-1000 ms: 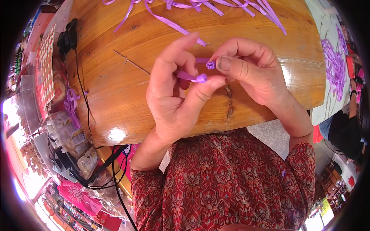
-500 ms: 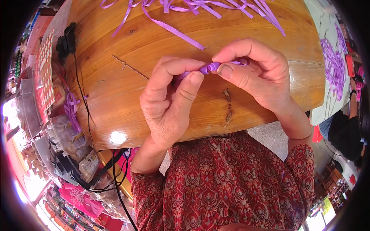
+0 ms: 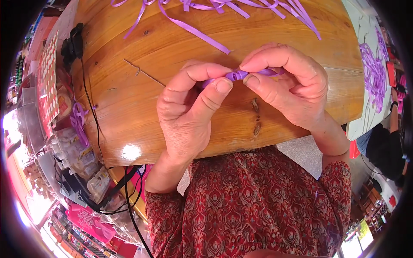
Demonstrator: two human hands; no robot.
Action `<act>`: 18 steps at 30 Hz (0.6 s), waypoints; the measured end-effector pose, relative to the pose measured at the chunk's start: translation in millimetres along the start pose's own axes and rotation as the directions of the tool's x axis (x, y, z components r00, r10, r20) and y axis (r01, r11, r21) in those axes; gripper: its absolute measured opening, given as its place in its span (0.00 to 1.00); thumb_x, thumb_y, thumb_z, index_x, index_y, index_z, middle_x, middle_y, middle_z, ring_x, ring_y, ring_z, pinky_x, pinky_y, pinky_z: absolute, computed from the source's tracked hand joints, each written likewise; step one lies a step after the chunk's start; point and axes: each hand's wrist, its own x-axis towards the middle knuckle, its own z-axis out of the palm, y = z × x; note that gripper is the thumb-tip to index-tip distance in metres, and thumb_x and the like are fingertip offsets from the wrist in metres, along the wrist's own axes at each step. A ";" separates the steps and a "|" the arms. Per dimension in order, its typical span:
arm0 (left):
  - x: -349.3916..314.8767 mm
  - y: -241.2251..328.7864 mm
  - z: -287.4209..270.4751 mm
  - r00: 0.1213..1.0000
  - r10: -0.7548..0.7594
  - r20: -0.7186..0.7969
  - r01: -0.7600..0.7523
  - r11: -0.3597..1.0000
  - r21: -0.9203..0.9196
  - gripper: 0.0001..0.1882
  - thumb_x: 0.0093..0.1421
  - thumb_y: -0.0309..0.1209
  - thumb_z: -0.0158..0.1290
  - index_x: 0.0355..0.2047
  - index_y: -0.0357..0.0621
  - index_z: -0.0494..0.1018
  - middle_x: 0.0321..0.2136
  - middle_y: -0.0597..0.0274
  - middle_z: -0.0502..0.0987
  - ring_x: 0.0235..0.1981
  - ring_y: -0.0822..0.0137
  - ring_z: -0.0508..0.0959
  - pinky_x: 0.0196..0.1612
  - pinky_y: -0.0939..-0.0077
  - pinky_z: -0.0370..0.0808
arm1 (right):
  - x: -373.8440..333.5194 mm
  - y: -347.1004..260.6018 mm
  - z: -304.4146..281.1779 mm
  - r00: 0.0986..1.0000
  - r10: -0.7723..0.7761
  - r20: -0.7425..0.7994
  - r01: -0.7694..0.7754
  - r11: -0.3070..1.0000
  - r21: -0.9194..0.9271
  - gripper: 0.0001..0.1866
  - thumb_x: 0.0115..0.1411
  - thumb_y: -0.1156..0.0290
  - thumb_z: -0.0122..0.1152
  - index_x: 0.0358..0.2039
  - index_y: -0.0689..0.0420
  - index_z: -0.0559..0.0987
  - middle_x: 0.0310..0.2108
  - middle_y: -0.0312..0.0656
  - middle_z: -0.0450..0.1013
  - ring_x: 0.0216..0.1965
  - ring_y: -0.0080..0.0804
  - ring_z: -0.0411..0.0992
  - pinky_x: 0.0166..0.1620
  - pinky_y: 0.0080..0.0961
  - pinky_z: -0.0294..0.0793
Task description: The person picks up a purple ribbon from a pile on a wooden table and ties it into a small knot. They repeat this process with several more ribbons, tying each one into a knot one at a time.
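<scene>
Between my two hands, above the wooden table [image 3: 142, 112], stretches a short purple ribbon [image 3: 235, 76] with a twisted knot or loop in its middle. My left hand [image 3: 191, 96] pinches it between thumb and forefinger on the left of the knot. On the right, my right hand [image 3: 288, 81] grips the other part with thumb and fingertips, and a bit of ribbon shows inside the curled fingers. The ends are mostly hidden by my fingers. Left of my left hand lies a thin twisted wire tool [image 3: 144, 73], its lower end out of sight behind the hand.
Loose purple ribbon strips [image 3: 195, 32] lie along the table's far side. A black cable [image 3: 88, 92] runs down the left edge, beside plastic bags [image 3: 81, 150] and hanging purple ribbon [image 3: 78, 122]. At right, a white table [image 3: 355, 124] bears a purple ribbon heap [image 3: 372, 77]; another person [image 3: 385, 148] is near it.
The knot in the ribbon looks flatter and tighter than before. Both hands have shifted slightly, the right one a little to the right, each keeping its pinch.
</scene>
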 end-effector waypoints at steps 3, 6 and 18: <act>1.8 -2.3 -1.1 0.998 0.051 0.029 -0.053 0.997 0.063 0.07 0.54 0.19 0.56 0.34 0.37 0.74 0.28 0.69 0.71 0.29 0.80 0.67 0.35 0.88 0.64 | -0.2 1.6 -0.6 0.999 -0.045 0.007 0.045 0.999 -0.020 0.11 0.52 0.88 0.56 0.37 0.66 0.74 0.36 0.46 0.71 0.36 0.25 0.70 0.38 0.16 0.70; 2.1 -3.2 -1.2 0.992 0.115 0.056 -0.121 0.986 0.115 0.06 0.54 0.19 0.56 0.33 0.38 0.74 0.27 0.69 0.70 0.28 0.80 0.66 0.33 0.88 0.64 | 0.8 1.6 -2.9 0.995 -0.090 0.036 0.092 0.994 -0.051 0.12 0.52 0.89 0.55 0.37 0.66 0.74 0.36 0.47 0.71 0.35 0.27 0.71 0.37 0.17 0.70; -2.6 -1.0 -2.4 0.971 0.217 0.096 -0.233 0.952 0.201 0.07 0.53 0.19 0.57 0.32 0.39 0.74 0.27 0.68 0.70 0.26 0.80 0.65 0.28 0.88 0.62 | 5.1 -5.6 -6.2 0.967 -0.234 0.104 0.252 0.941 -0.225 0.11 0.48 0.87 0.58 0.34 0.66 0.76 0.32 0.49 0.73 0.32 0.31 0.72 0.32 0.21 0.70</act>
